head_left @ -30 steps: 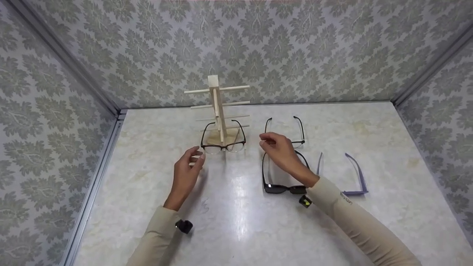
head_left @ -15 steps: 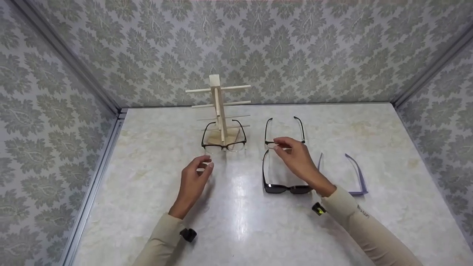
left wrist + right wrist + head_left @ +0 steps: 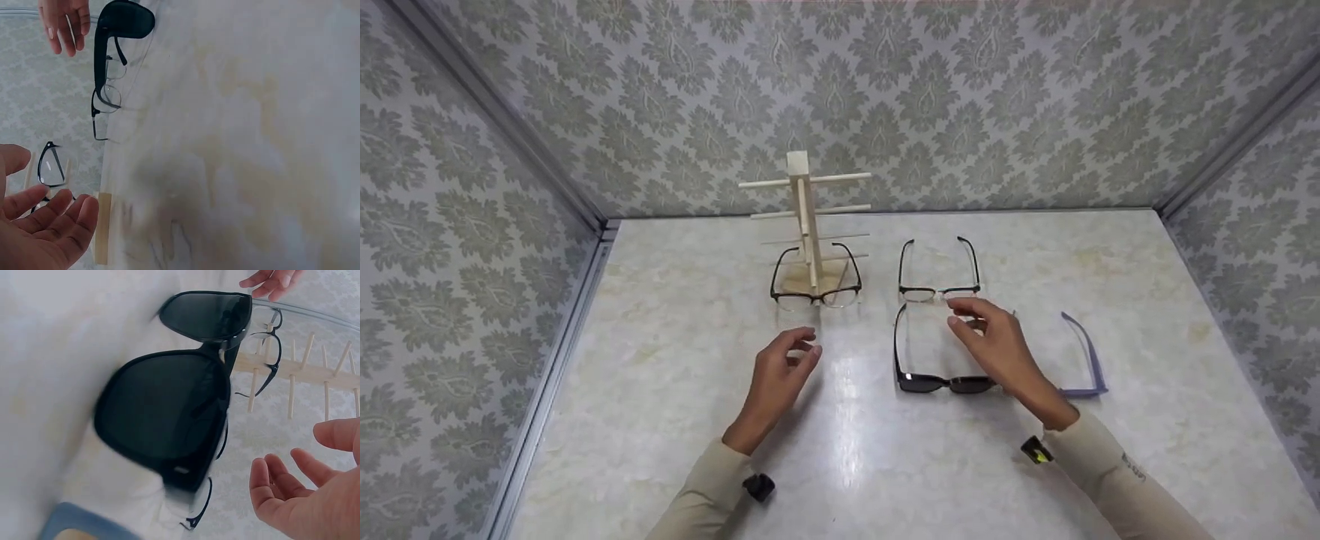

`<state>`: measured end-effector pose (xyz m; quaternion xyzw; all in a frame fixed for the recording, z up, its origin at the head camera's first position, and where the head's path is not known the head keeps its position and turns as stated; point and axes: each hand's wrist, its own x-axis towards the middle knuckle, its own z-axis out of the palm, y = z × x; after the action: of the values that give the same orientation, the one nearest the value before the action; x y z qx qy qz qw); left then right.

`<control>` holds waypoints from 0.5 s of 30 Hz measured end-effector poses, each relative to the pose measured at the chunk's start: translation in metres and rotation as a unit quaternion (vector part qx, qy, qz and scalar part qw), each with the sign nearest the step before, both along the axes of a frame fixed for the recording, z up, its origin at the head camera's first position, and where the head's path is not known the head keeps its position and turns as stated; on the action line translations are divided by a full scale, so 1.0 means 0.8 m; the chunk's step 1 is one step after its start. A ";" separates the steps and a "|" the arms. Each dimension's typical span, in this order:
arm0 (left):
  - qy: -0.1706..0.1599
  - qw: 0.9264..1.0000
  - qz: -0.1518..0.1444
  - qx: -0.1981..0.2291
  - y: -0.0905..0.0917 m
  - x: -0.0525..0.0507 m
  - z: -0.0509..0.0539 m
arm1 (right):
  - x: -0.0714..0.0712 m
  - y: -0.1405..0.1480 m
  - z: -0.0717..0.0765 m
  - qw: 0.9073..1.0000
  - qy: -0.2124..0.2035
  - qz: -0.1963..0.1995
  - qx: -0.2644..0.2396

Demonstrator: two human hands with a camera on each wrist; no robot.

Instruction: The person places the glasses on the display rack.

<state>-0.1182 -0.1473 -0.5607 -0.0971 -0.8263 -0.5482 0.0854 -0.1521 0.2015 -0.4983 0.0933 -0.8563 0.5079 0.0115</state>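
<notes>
My left hand (image 3: 780, 375) hovers over the table in front of the wooden stand (image 3: 802, 217), fingers loosely curved around nothing. A pair of dark-rimmed glasses (image 3: 816, 298) hangs on the stand's lowest part, lenses facing me. My right hand (image 3: 996, 345) is above the sunglasses (image 3: 926, 383), its relaxed fingers also holding nothing. Behind that hand lie half-rim glasses (image 3: 901, 270) with temples pointing away. In the right wrist view the black sunglasses (image 3: 163, 405) loom large, apart from the right hand (image 3: 315, 489). The left wrist view shows the left hand (image 3: 50, 225) with spread, bent fingers.
Purple-framed glasses (image 3: 1089, 356) lie at the right, partly hidden by my right forearm. Bare pegs (image 3: 840, 178) stick out sideways from the upper stand. Patterned walls (image 3: 885, 97) border the marbled table (image 3: 660, 300) at the back and sides.
Both hands have drawn back toward me and to the right, away from the stand and the half-rim glasses. The half-rim glasses' lenses have come into view. The glasses and stand appear to stay put.
</notes>
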 end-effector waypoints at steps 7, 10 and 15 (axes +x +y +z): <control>-0.003 1.000 -0.022 0.008 0.017 0.003 -0.010 | 0.019 0.015 -0.011 1.000 -0.002 -0.025 -0.004; -0.004 1.000 -0.027 0.015 0.025 0.005 -0.012 | 0.026 0.020 -0.018 0.999 0.006 -0.037 -0.020; -0.011 0.999 -0.039 0.022 0.038 0.008 -0.015 | 0.039 0.028 -0.024 0.998 0.005 -0.051 -0.038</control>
<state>-0.1116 -0.1165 -0.5726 -0.1213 -0.8103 -0.5705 0.0575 -0.1210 0.2238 -0.5171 0.0512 -0.8401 0.5381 0.0452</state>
